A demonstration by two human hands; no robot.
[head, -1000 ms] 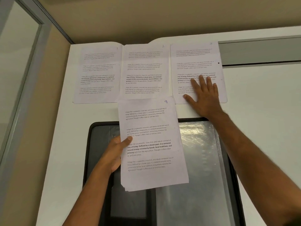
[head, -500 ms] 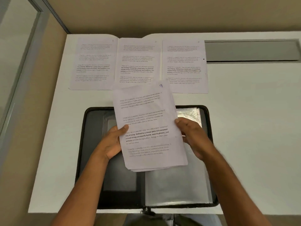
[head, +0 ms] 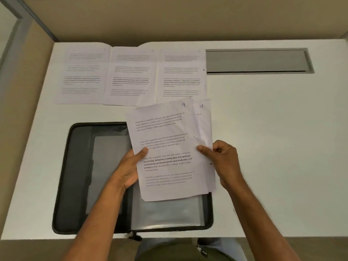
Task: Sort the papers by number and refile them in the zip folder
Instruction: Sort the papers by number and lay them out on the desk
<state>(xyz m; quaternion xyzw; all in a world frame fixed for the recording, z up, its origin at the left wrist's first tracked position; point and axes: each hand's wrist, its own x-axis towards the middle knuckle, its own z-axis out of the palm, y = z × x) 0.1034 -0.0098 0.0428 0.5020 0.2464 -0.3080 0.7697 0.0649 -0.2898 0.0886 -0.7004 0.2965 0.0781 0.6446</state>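
I hold a stack of printed papers [head: 165, 147] above the open black zip folder [head: 79, 178]. My left hand [head: 130, 168] grips the stack's left edge, thumb on top. The top sheet is marked 9. My right hand [head: 222, 159] pinches the right edge of a sheet marked 4 [head: 204, 121], which sticks out from under the top sheet. Three printed sheets lie side by side along the far edge of the white table: a left sheet [head: 82, 76], a middle sheet [head: 131, 76] and a right sheet [head: 181, 74]. The folder's clear plastic sleeves [head: 167, 213] show below the stack.
A grey recessed cable tray [head: 258, 61] is set into the table at the back right. A beige partition wall runs behind the table and along the left. The table's front edge [head: 282, 236] is close to my body.
My right hand came off the right sheet on the table, moved back to the stack and slid the sheet marked 4 out to the right. The view tilted down.
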